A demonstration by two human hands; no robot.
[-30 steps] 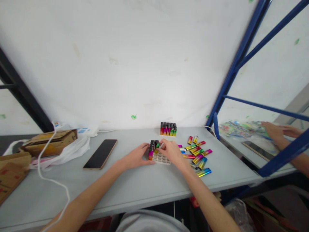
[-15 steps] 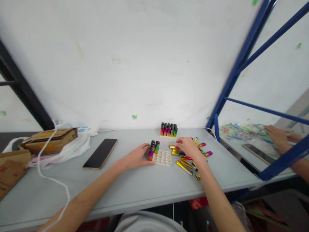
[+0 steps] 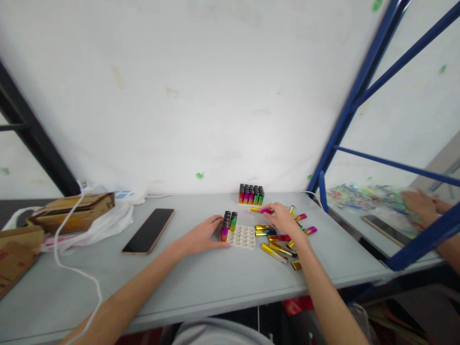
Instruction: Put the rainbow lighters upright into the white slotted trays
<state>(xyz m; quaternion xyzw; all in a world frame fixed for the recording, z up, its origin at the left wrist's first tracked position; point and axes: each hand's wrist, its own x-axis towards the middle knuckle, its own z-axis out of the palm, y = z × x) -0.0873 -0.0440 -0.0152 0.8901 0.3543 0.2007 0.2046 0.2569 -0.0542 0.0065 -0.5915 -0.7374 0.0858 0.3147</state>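
Note:
My left hand (image 3: 204,235) rests on the table, fingers and thumb spread around the left side of a white tray (image 3: 245,237) with round holes. Several lighters (image 3: 225,227) with black tops stand upright in the tray's left part. Between the fingertips of my right hand (image 3: 282,218) is a yellow and pink lighter (image 3: 259,210), raised off a loose pile. The pile of shiny coloured lighters (image 3: 275,251) lies under and around that hand. A full block of lighters (image 3: 251,194) stands by the wall.
A phone (image 3: 148,231) lies on the left of the table (image 3: 201,282). Farther left are cardboard boxes (image 3: 72,211), a plastic bag (image 3: 104,223) and a white cable (image 3: 79,271). Blue metal bars (image 3: 339,120) rise at the right; beyond them another person's hands (image 3: 420,203) are near another phone (image 3: 386,229).
My right hand has taken hold of a yellow and pink lighter and lifted it from the pile. My left hand has stayed by the tray.

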